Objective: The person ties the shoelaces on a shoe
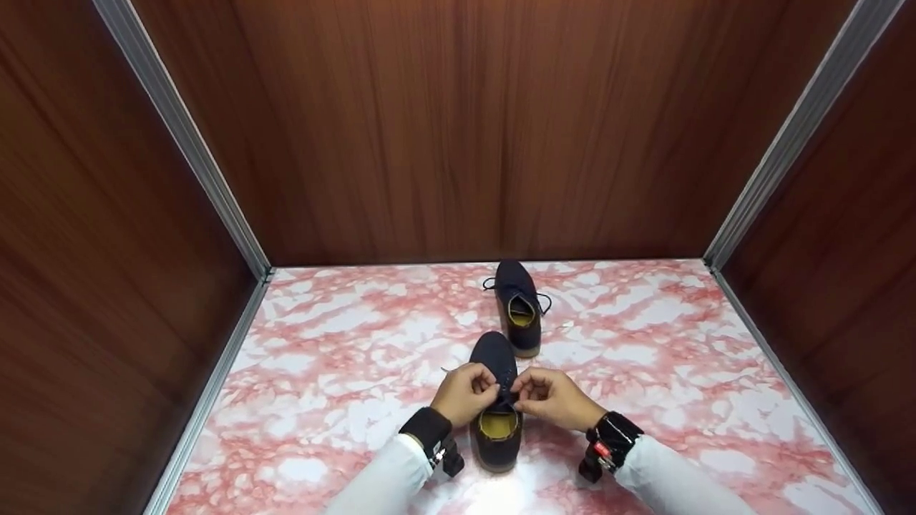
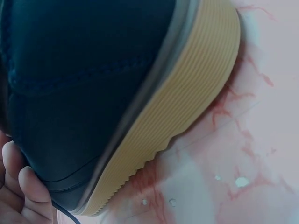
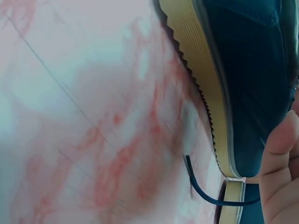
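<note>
A dark navy lace-up shoe (image 1: 491,350) with a tan ridged sole (image 2: 168,107) stands upright, toe pointing away from me. Over its lacing, my left hand (image 1: 464,393) pinches a shoelace between thumb and forefinger. From the other side my right hand (image 1: 558,399) pinches the lace too, with its fingers curled. In the right wrist view, a loose end of dark shoelace (image 3: 205,198) hangs out past the right hand. A short stretch of lace (image 2: 65,212) shows below the left fingers. The knot area is mostly hidden by the fingers.
A matching shoe (image 1: 512,275) stands just beyond, its bowed lace loops sticking out at both sides. Both are on a red-and-white marbled surface (image 1: 322,400). Brown wood panels (image 1: 458,129) with metal edge strips (image 1: 207,164) enclose the back and sides.
</note>
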### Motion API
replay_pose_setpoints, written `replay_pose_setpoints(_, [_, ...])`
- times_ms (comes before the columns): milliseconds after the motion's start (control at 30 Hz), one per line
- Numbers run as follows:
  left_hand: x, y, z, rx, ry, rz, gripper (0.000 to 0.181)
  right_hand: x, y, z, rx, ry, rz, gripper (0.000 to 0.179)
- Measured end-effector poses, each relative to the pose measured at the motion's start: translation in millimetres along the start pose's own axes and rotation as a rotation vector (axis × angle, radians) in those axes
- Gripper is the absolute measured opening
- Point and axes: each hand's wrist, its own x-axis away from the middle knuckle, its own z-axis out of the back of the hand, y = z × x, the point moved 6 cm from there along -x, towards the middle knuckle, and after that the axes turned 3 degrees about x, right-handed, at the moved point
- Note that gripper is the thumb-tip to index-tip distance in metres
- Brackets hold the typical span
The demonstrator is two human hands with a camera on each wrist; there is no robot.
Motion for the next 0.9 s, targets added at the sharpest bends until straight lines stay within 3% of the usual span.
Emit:
replay_pose_setpoints(367, [-0.1, -0.8, 0.0, -0.005, -0.001, 0.01, 0.007, 3.3, -5.2, -10.4, 0.109, 0.108, 0.13, 0.009])
replay_pose_setpoints(667, [-3.9, -2.2, 10.6, 0.082, -0.024, 0.043, 0.006, -5.3, -13.3, -1.1, 0.085, 0.105, 0.005, 0.01])
replay_pose_setpoints(900, [-4.3, -6.2, 20.3, 0.075, -0.046, 0.06, 0.007, -12.0, -12.6, 9.7, 0.089, 0.129, -0.09, 0.018])
